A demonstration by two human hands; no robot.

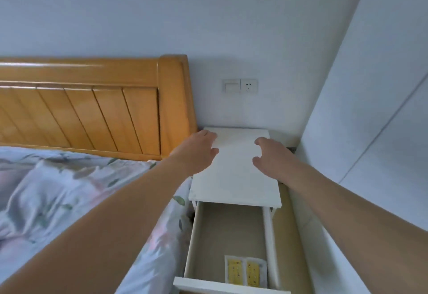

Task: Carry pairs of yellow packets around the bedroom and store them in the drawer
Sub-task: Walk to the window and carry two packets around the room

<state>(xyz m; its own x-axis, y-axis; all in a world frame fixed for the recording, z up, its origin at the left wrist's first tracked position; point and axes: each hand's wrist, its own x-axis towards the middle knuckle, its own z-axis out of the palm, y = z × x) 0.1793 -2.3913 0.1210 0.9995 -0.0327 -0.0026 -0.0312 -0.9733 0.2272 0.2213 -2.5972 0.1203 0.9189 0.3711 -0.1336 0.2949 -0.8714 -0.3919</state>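
A white bedside table [234, 166] with a flat, smooth, matte rectangular top stands in the far corner of a bedroom, between a bed on the left and a plain white panel [375, 131] on the right. Its drawer [269, 235] is pulled out toward the near side, showing thin white side walls and a dull beige floor. Two yellow packets [245, 270], flat rectangles in clear, slightly crinkled wrappers, lie side by side in the drawer's near right corner, close to its white front.

Both bare arms reach forward over the table top. The left hand [199, 152] is at the top's left edge, palm down, fingers loosely bent and holding nothing. The right hand [271, 157] is near the top's right edge, fingers loosely bent and spread, also holding nothing. Whether either hand touches the surface cannot be told.

The bed has a glossy honey-coloured wooden headboard [92, 108] with slanted planks and a rounded end post. A soft, rumpled quilt [58, 196] with a pale floral print covers it. On the smooth pale wall above the table sits a white switch and socket plate [239, 85].
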